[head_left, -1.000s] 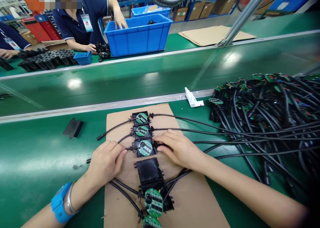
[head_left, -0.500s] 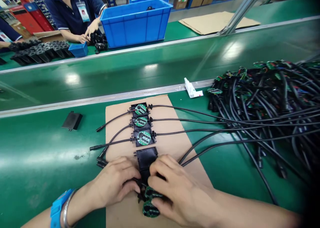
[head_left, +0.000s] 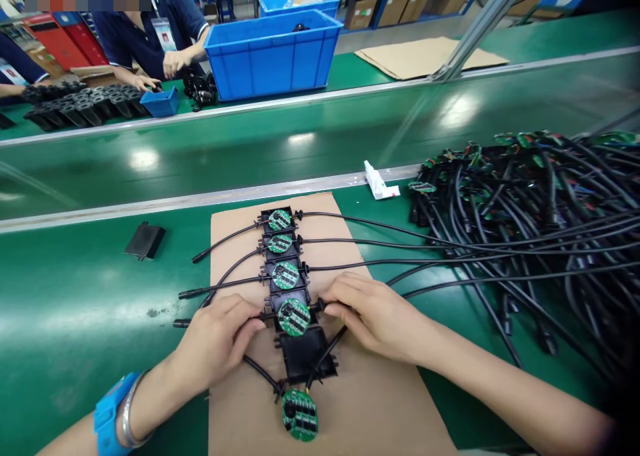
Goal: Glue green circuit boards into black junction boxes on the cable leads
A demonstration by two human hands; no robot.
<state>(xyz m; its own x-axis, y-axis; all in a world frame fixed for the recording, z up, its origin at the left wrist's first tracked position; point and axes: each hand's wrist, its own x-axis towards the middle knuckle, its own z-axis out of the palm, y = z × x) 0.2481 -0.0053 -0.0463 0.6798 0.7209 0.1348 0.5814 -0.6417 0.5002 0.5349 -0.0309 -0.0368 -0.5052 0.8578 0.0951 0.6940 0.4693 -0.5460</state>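
Note:
My left hand [head_left: 225, 329] pinches the short black cable on the left of a round green circuit board [head_left: 294, 317]. On the board's other side, my right hand [head_left: 367, 313] grips the long cable near its black grommet. This board lies over a black plastic case half, the fourth in a column. Farther up, three more boards, such as the top circuit board [head_left: 280, 220], sit in their cases with cables out both sides. Below my hands is a bare black case half [head_left: 303, 359]. Another wired circuit board [head_left: 300, 415] lies nearest me on the cardboard sheet [head_left: 245, 416].
A large heap of black cables [head_left: 530, 216] with boards fills the right side. A white tube [head_left: 380, 183] lies by the metal rail. One black case [head_left: 145, 241] sits at left. Across the green belt [head_left: 225, 149], a person works beside a blue bin [head_left: 275, 59].
Both hands have moved up and apart, bringing one of the two boards onto the fourth case. The other board now lies loose below. A lower case half has come into view.

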